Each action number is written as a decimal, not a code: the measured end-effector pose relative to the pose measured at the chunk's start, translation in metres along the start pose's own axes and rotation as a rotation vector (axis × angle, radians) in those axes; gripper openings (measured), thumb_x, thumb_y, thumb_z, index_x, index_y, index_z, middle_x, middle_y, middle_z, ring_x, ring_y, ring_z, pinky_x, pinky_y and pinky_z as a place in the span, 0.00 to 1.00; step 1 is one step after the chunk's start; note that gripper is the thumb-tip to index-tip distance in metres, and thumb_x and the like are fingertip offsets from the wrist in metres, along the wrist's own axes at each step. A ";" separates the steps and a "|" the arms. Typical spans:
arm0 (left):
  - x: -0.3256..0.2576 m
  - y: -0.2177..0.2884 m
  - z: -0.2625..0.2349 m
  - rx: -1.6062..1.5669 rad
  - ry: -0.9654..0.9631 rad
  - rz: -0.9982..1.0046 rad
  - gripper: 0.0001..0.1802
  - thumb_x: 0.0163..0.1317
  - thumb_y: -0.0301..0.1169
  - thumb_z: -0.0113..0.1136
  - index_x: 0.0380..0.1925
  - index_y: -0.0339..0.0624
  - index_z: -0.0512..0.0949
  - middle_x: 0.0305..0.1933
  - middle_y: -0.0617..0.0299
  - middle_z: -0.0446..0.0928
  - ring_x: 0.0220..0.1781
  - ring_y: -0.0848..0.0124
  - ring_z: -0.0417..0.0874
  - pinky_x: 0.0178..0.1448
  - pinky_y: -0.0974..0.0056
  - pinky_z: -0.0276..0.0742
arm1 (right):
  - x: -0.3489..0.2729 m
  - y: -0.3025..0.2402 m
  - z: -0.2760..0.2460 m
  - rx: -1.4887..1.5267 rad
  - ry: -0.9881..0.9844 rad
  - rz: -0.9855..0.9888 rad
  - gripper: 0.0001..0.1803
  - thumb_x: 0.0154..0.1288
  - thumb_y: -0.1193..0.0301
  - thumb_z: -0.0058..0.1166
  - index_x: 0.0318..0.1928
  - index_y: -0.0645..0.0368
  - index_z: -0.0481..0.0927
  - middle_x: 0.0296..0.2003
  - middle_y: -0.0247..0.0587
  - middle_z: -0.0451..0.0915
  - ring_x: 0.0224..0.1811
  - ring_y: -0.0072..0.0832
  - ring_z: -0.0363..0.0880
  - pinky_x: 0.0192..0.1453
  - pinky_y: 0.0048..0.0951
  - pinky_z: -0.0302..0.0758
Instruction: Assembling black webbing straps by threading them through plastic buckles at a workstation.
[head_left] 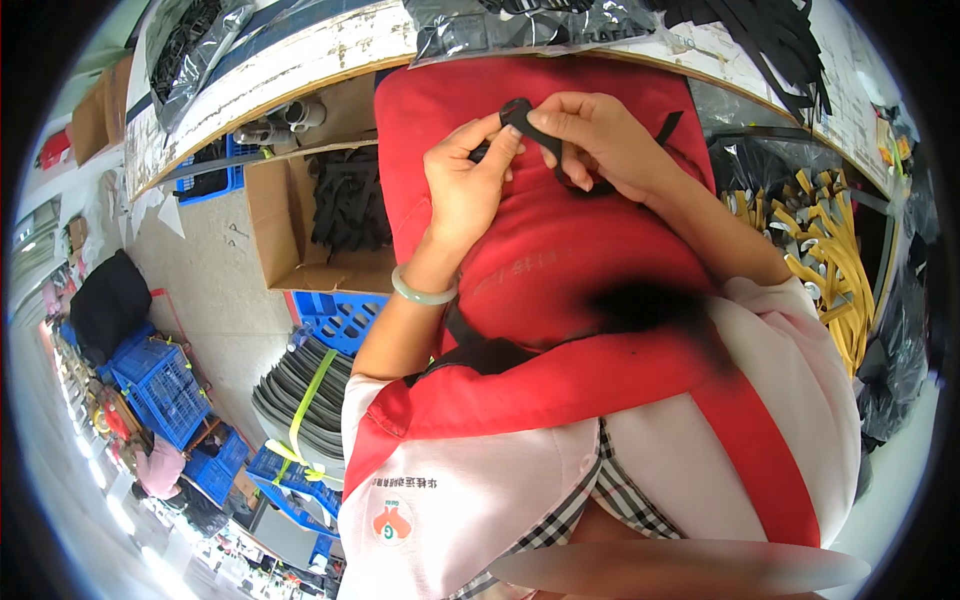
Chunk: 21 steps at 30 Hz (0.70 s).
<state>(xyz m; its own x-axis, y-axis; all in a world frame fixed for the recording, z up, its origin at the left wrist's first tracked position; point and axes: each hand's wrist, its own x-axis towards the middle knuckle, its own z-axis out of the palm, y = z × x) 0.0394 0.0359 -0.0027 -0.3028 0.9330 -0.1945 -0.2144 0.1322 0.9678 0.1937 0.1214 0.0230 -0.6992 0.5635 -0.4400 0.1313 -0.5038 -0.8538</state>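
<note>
Above the red apron (560,235) on my lap, a short black strap (543,138) is stretched between my two hands. My left hand (465,178) is closed, its thumb and fingers pinching the strap's looped upper end. A pale green bangle circles that wrist. The thumb and fingers of my right hand (605,145) grip the strap a little further along, and its lower part hangs down by the fingertips. Whether the strap carries a buckle is too small to tell.
A worn white worktable (350,50) curves across the far side, with bagged black goods and loose black straps (765,40) on it. At left stand a cardboard box (275,215) of black strips and blue crates (165,385). Yellow straps (835,265) hang at right. Another person works far left.
</note>
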 end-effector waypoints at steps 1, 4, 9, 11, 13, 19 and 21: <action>0.000 -0.002 0.000 0.068 0.012 0.047 0.08 0.61 0.23 0.62 0.41 0.33 0.82 0.25 0.64 0.77 0.22 0.82 0.72 0.24 0.76 0.66 | 0.000 0.001 -0.002 0.059 -0.001 0.025 0.13 0.70 0.62 0.51 0.36 0.59 0.76 0.21 0.33 0.75 0.10 0.14 0.64 0.15 0.16 0.60; 0.005 -0.006 -0.007 0.440 -0.013 0.411 0.08 0.59 0.22 0.63 0.40 0.35 0.82 0.24 0.60 0.76 0.23 0.76 0.75 0.27 0.71 0.68 | 0.001 0.001 -0.001 0.235 -0.038 0.052 0.13 0.69 0.62 0.52 0.36 0.60 0.76 0.23 0.34 0.76 0.13 0.14 0.66 0.16 0.16 0.61; 0.007 0.004 -0.007 0.623 -0.010 0.530 0.09 0.56 0.22 0.63 0.38 0.36 0.81 0.25 0.55 0.75 0.24 0.64 0.76 0.29 0.65 0.71 | 0.008 0.008 0.002 0.411 -0.062 0.010 0.15 0.69 0.61 0.53 0.38 0.61 0.77 0.27 0.34 0.77 0.17 0.15 0.70 0.20 0.16 0.65; 0.008 0.002 -0.008 0.632 0.014 0.572 0.09 0.56 0.22 0.63 0.38 0.36 0.81 0.26 0.54 0.76 0.24 0.61 0.77 0.30 0.64 0.73 | 0.009 0.012 0.005 0.081 0.123 -0.120 0.15 0.68 0.62 0.54 0.42 0.62 0.76 0.27 0.34 0.78 0.19 0.16 0.73 0.22 0.17 0.69; 0.006 -0.001 -0.009 0.661 -0.008 0.625 0.09 0.56 0.21 0.63 0.38 0.37 0.81 0.27 0.53 0.76 0.25 0.59 0.77 0.31 0.64 0.74 | 0.010 0.010 0.005 0.080 0.098 -0.124 0.15 0.68 0.63 0.55 0.44 0.63 0.76 0.27 0.34 0.78 0.21 0.17 0.74 0.24 0.18 0.71; 0.006 0.006 -0.010 -0.185 0.007 -0.160 0.09 0.61 0.23 0.60 0.41 0.31 0.80 0.29 0.58 0.80 0.20 0.73 0.74 0.20 0.72 0.67 | 0.014 0.006 -0.005 0.148 0.011 -0.073 0.14 0.65 0.65 0.58 0.45 0.62 0.78 0.31 0.36 0.78 0.25 0.18 0.76 0.29 0.19 0.75; 0.009 -0.002 -0.019 -0.356 -0.027 -0.267 0.10 0.62 0.23 0.59 0.41 0.29 0.80 0.30 0.59 0.80 0.19 0.76 0.73 0.18 0.74 0.65 | 0.013 0.010 -0.001 0.079 0.012 -0.088 0.13 0.65 0.66 0.58 0.44 0.61 0.79 0.32 0.35 0.77 0.26 0.18 0.75 0.30 0.19 0.75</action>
<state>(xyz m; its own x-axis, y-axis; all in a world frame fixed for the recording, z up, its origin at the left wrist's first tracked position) 0.0198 0.0379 -0.0096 -0.1705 0.8909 -0.4211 -0.5896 0.2501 0.7679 0.1868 0.1247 0.0081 -0.6968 0.6156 -0.3681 0.0137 -0.5017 -0.8649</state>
